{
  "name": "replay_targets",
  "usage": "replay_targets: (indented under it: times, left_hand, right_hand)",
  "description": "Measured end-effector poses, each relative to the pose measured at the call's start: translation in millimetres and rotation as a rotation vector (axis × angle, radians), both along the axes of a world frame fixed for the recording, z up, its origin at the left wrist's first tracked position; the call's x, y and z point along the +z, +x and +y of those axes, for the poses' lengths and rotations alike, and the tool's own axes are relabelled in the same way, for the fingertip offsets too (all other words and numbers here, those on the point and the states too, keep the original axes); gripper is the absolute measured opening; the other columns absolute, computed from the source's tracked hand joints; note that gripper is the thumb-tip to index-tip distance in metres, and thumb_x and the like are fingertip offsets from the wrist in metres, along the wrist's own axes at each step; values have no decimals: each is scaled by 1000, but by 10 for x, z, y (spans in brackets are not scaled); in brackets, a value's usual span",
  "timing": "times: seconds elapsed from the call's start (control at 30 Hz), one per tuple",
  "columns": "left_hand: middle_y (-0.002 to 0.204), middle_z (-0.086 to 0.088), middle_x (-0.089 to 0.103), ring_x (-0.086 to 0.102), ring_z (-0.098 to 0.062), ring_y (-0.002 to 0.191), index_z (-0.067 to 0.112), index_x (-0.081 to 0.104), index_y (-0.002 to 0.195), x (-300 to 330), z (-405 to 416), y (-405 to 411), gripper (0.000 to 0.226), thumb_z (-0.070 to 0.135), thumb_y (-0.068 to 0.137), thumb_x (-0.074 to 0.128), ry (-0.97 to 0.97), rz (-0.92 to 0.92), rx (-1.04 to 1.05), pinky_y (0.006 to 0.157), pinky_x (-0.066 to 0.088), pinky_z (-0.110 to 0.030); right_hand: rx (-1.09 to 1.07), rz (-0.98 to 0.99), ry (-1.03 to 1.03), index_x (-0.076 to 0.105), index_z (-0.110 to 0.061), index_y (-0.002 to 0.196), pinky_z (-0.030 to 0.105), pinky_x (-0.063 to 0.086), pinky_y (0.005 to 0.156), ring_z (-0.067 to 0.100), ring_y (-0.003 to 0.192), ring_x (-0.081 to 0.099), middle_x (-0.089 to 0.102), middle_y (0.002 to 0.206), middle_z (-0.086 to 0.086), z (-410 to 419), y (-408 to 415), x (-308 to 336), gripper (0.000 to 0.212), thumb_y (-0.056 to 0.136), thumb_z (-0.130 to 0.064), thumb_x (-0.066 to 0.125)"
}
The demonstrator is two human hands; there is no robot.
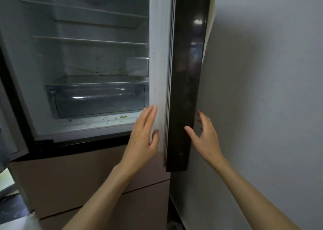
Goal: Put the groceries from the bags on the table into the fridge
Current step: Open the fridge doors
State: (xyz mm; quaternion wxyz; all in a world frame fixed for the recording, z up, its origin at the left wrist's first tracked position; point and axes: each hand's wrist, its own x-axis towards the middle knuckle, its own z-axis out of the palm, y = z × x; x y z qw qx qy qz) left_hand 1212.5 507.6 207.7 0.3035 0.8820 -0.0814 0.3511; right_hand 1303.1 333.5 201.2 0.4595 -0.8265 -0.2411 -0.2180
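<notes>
The fridge [83, 69] stands open before me, its glass shelves bare and dim. A clear crisper drawer [97, 99] sits at the bottom with a few green scraps on the floor in front of it. The dark fridge door [187, 72] is swung open on the right, edge-on to me. My left hand [143, 133] lies flat with straight fingers against the door's white inner seal. My right hand [206, 137] reaches to the door's outer side, fingers spread and loosely bent, holding nothing. No bags or groceries are in view.
A pale wall [262, 107] runs close behind the open door on the right. Below the open compartment are the fridge's brown lower drawer fronts [87, 173]. The other door's edge [10, 107] shows at far left.
</notes>
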Motion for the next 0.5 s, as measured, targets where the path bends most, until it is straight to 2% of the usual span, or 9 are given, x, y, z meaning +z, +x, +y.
replay_targets:
  times: [0.07, 0.17, 0.27, 0.37, 0.5]
  left_hand:
    - [149, 21, -11, -14, 2, 139, 36, -6, 141, 22, -64, 116, 67, 16, 97, 40, 28, 65, 57, 117, 0, -30]
    - [154, 10, -13, -21, -5, 138, 27, -8, 145, 30, -182, 291, 67, 19, 97, 38, 155, 176, 65, 118, -5, -37]
    - [153, 9, -15, -21, -8, 138, 29, -16, 140, 55, -340, 423, 71, 22, 97, 40, 242, 221, 13, 115, -9, -34]
    - [141, 16, -23, -21, -6, 136, 32, -20, 135, 91, -497, 531, 70, 23, 98, 39, 295, 229, -36, 112, -8, -31]
    - [147, 11, -27, -25, -11, 137, 24, -17, 144, 82, -637, 719, 69, 20, 98, 35, 412, 185, -52, 113, -7, -33]
  right_hand:
    - [-58, -31, 64, 23, -18, 146, 45, 36, 108, 19, 133, 35, 28, 148, 2, -149, -10, 19, 66, 90, -23, 58]
    - [-110, -146, 63, 23, -19, 146, 41, 37, 109, 17, 134, 32, 23, 148, 3, -290, -40, 41, 65, 91, -18, 57]
    - [-134, -154, -76, 16, -26, 148, 28, 17, 111, 16, 142, 15, 7, 156, 0, -344, -23, 49, 68, 92, -25, 55]
    - [-187, -96, -135, 3, -22, 149, 26, 7, 110, 16, 144, 3, -5, 158, -1, -386, 74, 45, 72, 94, -29, 50]
    - [-288, -115, -131, 7, -13, 148, 24, 5, 112, 16, 145, 7, 5, 158, 2, -449, 220, 28, 64, 96, -18, 44]
